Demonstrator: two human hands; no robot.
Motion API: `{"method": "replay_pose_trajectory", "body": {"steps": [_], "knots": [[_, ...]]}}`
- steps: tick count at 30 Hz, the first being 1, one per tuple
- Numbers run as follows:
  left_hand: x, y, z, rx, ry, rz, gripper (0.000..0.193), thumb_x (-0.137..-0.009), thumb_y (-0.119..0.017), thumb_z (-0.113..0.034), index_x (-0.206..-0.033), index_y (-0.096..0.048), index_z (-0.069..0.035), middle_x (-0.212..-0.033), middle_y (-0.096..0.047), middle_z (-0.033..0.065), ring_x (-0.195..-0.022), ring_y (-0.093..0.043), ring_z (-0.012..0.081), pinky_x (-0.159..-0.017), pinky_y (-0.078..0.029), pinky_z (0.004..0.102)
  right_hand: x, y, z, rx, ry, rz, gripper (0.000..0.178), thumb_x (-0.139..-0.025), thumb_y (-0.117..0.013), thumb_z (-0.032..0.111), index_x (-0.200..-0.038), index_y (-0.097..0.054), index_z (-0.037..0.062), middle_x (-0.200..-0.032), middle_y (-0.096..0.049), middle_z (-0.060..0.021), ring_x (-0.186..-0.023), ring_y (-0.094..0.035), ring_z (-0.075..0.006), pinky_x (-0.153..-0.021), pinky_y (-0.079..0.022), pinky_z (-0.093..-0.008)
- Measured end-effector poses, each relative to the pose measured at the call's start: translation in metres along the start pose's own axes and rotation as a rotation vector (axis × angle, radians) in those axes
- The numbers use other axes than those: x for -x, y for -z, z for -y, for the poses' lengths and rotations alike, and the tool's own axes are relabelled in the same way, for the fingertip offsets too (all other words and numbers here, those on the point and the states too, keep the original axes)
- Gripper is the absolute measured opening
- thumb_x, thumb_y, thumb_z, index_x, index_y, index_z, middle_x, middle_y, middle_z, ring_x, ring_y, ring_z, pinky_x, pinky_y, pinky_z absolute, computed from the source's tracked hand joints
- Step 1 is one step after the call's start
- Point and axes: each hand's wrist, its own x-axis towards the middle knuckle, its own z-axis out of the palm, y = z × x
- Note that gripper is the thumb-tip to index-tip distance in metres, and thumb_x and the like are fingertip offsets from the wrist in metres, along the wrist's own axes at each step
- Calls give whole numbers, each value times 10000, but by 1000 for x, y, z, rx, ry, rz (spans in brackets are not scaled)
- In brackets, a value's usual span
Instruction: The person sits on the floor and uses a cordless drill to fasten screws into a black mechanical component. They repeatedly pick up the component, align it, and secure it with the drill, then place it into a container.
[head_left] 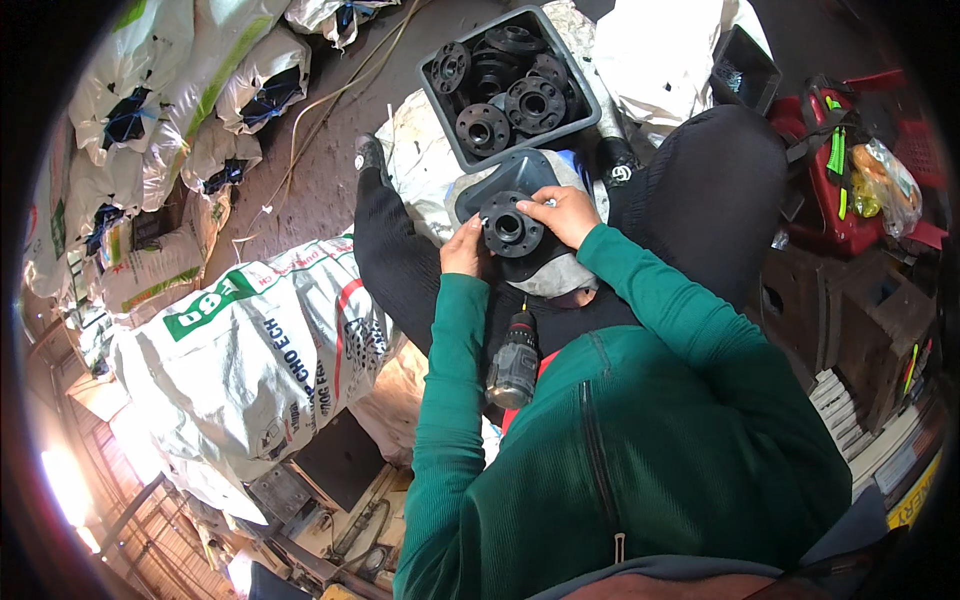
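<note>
Seated on the floor, legs in dark trousers spread, green sleeves coming in from the lower edge. Both hands meeting on a black round flange (pixel 512 228), a disc with a centre bore and bolt holes around its rim. Flange resting on a dark grey moulded plate (pixel 528 175), itself lying over a pale rounded bundle between the knees. Left hand (pixel 462 250) curled against the flange's left rim, fingers bent around its edge, grasping it. Right hand (pixel 570 212) pressed on the upper right of the flange, fingertips (pixel 543 203) pinched at its rim; whether something small sits between them, cannot tell.

Cordless drill (pixel 514 365) lying in the lap just below the hands, bit pointing up toward the flange, touched by neither hand. Grey plastic crate (pixel 585 100) just beyond the plate, filled with more black flanges (pixel 532 103) stacked loosely. White printed sacks: a big one (pixel 255 360) to the left by the left leg, others (pixel 170 120) piled further off at upper left. Red tool bag (pixel 835 190) to the right with a bright green strap, well apart from the hands. Small dark box (pixel 745 65) near the top, beside a white sack.
</note>
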Motion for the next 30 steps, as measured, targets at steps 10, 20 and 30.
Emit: {"method": "replay_pose_trajectory", "body": {"steps": [10,20,30], "knots": [[158,30,-95,-1202,-25,377,478,-822,-644,-130,-1275,-536,-22,-1076,-601,207,-996,-618,320,-872,-487,363,-4,4,-2,45,44,36,439,-761,-732,441,-914,-711,30,-858,-681,-190,-824,-658,-287,-755,-494,-363],[185,12,-56,-1071,-89,256,766,-661,-752,-74,-1364,-449,-74,-1228,-565,148,-1070,-612,272,-920,-486,326,-4,2,-1,96,92,20,370,-795,-739,354,-883,-701,-3,-764,-676,-130,-715,-632,-192,-684,-483,-311],[137,17,-148,-1196,-363,154,513,-706,-763,-108,-1174,-576,-15,-1099,-646,136,-967,-653,265,-850,-510,354,-5,5,2,57,57,62,341,-804,-725,349,-881,-708,17,-763,-680,-113,-726,-639,-186,-698,-480,-304]]}}
